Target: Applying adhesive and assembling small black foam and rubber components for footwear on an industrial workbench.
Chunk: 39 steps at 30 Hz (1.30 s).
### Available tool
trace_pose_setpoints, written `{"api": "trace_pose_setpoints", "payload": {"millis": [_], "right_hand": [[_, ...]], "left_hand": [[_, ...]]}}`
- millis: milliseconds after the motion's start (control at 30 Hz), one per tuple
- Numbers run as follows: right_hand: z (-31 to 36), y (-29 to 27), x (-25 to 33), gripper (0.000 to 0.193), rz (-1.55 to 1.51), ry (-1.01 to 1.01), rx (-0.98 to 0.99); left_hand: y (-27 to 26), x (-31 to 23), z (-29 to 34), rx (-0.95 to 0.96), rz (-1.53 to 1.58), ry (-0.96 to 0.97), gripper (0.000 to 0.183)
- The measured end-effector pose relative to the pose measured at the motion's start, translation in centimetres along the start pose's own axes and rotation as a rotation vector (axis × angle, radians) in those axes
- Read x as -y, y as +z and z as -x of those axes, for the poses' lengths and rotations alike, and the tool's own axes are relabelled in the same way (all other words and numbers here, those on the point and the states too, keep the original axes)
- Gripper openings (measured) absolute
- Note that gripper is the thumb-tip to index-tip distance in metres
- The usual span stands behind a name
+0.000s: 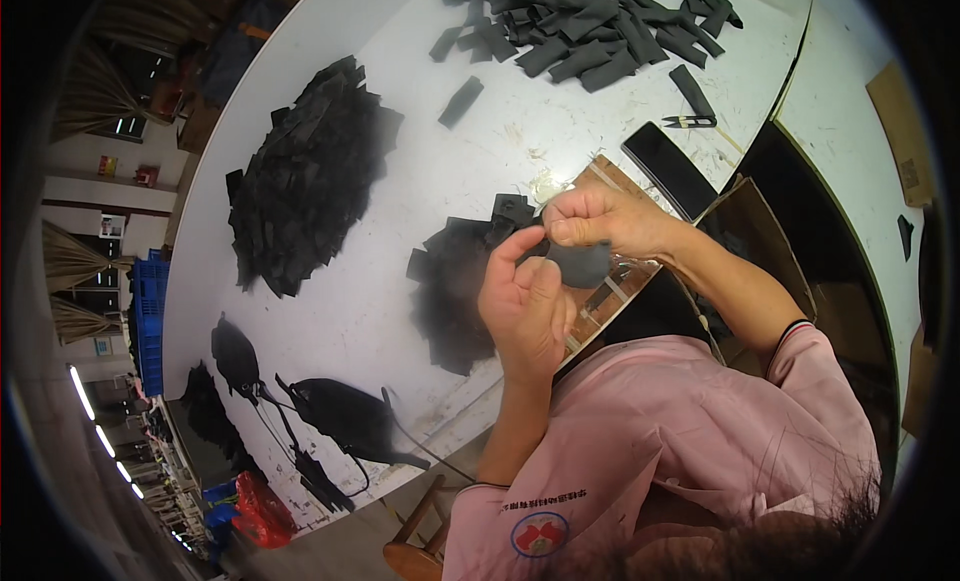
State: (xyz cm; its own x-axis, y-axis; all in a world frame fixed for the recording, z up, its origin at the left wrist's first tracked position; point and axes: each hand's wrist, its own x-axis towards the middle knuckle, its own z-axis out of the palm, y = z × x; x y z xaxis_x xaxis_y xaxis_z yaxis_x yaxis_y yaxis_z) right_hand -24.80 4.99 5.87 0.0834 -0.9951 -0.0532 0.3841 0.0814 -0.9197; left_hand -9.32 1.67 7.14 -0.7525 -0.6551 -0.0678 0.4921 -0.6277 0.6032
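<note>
My right hand (605, 221) is closed in a pinch, its fingertips meeting those of my left hand (525, 306). A small dark grey fabric piece (582, 265) hangs between the two hands, gripped by both; its upper edge is hidden by the fingers. My left hand's thumb and forefinger are curled. Beside my left hand lies a loose heap of black fabric pieces (450, 281), partly covered by the hand. Under my hands is a brown board (622, 171) with pale tape strips, standing at the table's near edge.
On the white table (420, 41) lie a large black fabric pile (310, 171) and many folded dark strips (590, 31). A phone (670, 169) and thread snips (690, 122) lie to the right. Black bags with straps (340, 413) are at the left near edge, by a wooden stool (415, 546).
</note>
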Motion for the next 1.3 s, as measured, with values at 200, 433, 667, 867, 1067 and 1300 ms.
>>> {"api": "trace_pose_setpoints", "payload": {"millis": [200, 433, 667, 867, 1067, 1300], "right_hand": [[-0.5, 0.5, 0.1, 0.026, 0.059, 0.004, -0.101], [1.1, 0.0, -2.9, 0.026, -0.076, 0.056, -0.100], [-0.4, 1.1, 0.8, 0.028, 0.177, -0.044, -0.027], [0.6, -1.0, -3.6, 0.027, -0.021, 0.063, -0.080], [1.4, 0.0, -1.2, 0.024, 0.607, -0.313, -0.339], [2.0, 1.6, 2.2, 0.026, 1.454, -0.600, -0.148]], "left_hand": [[-0.7, -1.5, -1.9, -0.013, 0.158, -0.016, 0.023], [-3.4, 2.1, -0.4, -0.099, 0.259, -0.104, 0.019], [-2.6, -0.4, -1.4, 0.045, 1.004, -0.235, 0.021], [-3.2, 1.8, -0.4, -0.043, 0.033, -0.092, 0.027], [-1.8, -1.0, -1.7, 0.169, -1.187, 0.560, 0.019], [-1.0, 0.6, 0.0, -0.218, -0.784, 0.598, 0.005]]}}
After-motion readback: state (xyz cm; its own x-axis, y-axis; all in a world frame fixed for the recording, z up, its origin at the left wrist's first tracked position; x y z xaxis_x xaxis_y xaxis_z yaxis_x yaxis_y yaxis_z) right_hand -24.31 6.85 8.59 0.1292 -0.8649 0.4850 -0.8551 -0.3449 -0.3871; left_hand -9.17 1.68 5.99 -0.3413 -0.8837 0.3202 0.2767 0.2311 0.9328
